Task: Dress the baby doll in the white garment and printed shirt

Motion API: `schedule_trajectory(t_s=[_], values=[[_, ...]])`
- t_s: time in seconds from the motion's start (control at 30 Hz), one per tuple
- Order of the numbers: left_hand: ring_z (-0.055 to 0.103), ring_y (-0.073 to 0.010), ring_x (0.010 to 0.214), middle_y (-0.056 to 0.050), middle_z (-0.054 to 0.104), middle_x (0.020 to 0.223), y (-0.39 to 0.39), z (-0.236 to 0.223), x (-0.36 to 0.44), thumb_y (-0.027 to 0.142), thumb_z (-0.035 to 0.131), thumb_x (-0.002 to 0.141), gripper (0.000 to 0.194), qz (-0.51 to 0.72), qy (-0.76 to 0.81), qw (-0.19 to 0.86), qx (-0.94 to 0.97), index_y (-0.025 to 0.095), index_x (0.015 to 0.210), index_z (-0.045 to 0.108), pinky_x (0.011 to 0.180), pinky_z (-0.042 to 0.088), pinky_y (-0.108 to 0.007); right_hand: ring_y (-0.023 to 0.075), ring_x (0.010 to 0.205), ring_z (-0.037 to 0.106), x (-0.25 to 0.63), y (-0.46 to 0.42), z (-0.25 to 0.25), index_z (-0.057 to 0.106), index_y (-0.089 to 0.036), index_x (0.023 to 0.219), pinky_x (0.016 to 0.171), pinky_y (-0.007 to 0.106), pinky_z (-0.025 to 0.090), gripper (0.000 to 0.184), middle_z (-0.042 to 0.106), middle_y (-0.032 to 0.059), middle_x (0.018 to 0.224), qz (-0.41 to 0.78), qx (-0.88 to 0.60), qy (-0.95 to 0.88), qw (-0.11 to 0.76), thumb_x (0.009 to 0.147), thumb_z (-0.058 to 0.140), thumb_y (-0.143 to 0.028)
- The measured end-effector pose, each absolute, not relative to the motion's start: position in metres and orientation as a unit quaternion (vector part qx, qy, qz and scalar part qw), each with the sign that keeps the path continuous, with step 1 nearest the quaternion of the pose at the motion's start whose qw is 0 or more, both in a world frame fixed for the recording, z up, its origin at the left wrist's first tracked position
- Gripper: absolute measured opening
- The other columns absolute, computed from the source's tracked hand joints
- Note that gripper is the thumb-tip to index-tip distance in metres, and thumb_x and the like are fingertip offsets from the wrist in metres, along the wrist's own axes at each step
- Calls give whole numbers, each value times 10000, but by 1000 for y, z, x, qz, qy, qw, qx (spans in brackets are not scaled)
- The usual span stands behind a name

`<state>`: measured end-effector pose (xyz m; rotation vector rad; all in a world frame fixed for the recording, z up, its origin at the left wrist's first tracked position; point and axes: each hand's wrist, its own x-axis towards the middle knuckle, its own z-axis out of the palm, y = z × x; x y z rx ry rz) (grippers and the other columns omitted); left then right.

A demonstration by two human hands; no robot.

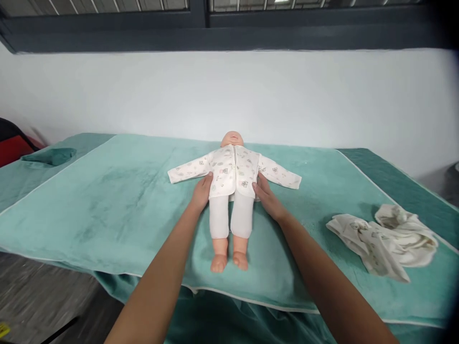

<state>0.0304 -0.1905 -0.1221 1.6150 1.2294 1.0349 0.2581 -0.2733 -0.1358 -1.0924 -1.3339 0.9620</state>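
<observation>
A baby doll point(232, 138) lies on its back on the green bed cover, head toward the wall and bare feet toward me. It wears a white printed baby jacket point(224, 173) with both sleeves stretched out sideways, and white pants point(219, 217). The two front edges of the jacket meet along the middle of the chest. My left hand point(202, 191) grips the jacket's left side at the waist. On the opposite side my right hand point(268, 195) holds its edge, thumb on top. Some fingers of both hands are hidden at the doll's sides.
A crumpled white printed cloth point(389, 241) lies on the right of the bed cover point(118, 205). The white wall point(229, 91) rises behind the bed, below a dark window frame point(251, 36). A red and black object point(14, 143) stands at the far left.
</observation>
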Motion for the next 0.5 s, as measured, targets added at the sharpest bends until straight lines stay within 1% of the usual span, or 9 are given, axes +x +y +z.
schedule_trajectory(t_s=[0.03,0.1,0.17,0.23,0.3,0.37,0.43,0.5], values=[[652,-292,1186,-125,722,1277,-190,-124,32,633,366,974,622,410,500,386,658,161,1131,738,1062,462,-416,224,1516,344,258,-273,-135,239,-241,1594,1251,402,305,831,339,96,1653,402,-478,-550,555,933,505,-669],[665,-284,1145,-123,734,1243,-191,-128,32,580,327,998,584,413,512,330,677,177,1107,735,1025,480,-412,248,1461,426,260,-272,-136,348,-200,1540,1215,415,355,799,454,130,1581,380,-520,-524,558,917,526,-668],[676,-277,1110,-122,743,1216,-193,-131,29,506,346,1002,510,419,514,301,685,184,1092,731,993,496,-403,273,1394,497,262,-272,-137,482,-170,1437,1176,439,395,725,571,153,1473,338,-561,-500,567,897,557,-648],[678,-274,1100,-118,746,1206,-197,-132,26,432,396,984,427,416,514,292,691,190,1084,733,987,500,-401,283,1312,565,264,-270,-140,564,-160,1337,1145,463,419,647,652,158,1363,300,-590,-477,578,881,573,-620],[677,-270,1103,-109,748,1199,-203,-130,23,369,433,962,366,411,513,283,699,198,1078,735,998,498,-403,277,1244,612,265,-269,-142,580,-151,1292,1125,472,436,613,678,165,1310,281,-603,-459,589,868,575,-594],[674,-264,1105,-105,749,1185,-216,-128,17,326,445,950,341,409,513,275,703,199,1082,733,1020,493,-410,270,1226,624,262,-274,-142,572,-139,1284,1120,466,443,606,662,184,1324,270,-609,-447,597,858,576,-570],[671,-257,1113,-107,746,1174,-240,-129,4,315,446,952,338,410,517,270,701,192,1095,727,1040,491,-417,273,1244,613,256,-289,-141,582,-132,1267,1127,463,437,582,638,200,1351,256,-617,-435,604,854,583,-542],[670,-249,1123,-108,739,1185,-278,-139,-17,343,444,967,352,414,523,269,694,187,1123,718,1050,498,-424,285,1258,600,248,-321,-145,604,-144,1263,1134,488,426,541,628,192,1366,240,-631,-428,601,871,582,-516]])
